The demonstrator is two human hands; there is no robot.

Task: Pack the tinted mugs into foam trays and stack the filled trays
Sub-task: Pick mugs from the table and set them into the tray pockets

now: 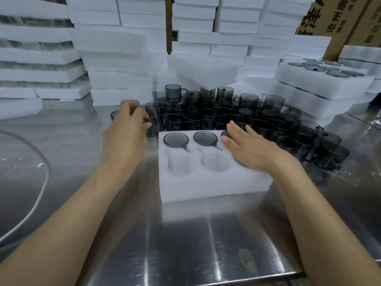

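A white foam tray [206,182] lies on the steel table in front of me. Its back row holds grey tinted mugs [175,139], and a third is partly hidden under my right hand [247,147], which rests flat on the tray with straight fingers. Two front pockets [215,161] are bare. My left hand [127,129] is left of the tray, its fingers curled at a blurred loose mug [153,118]. Whether it grips that mug I cannot tell. Behind the tray stand several loose tinted mugs [237,114].
Stacks of white foam trays [115,58] wall the back and left. One foam tray [204,71] rests tilted on the mugs. Filled trays [321,79] are stacked at the right, below cardboard boxes [334,15]. A white cable [44,182] curves at the left.
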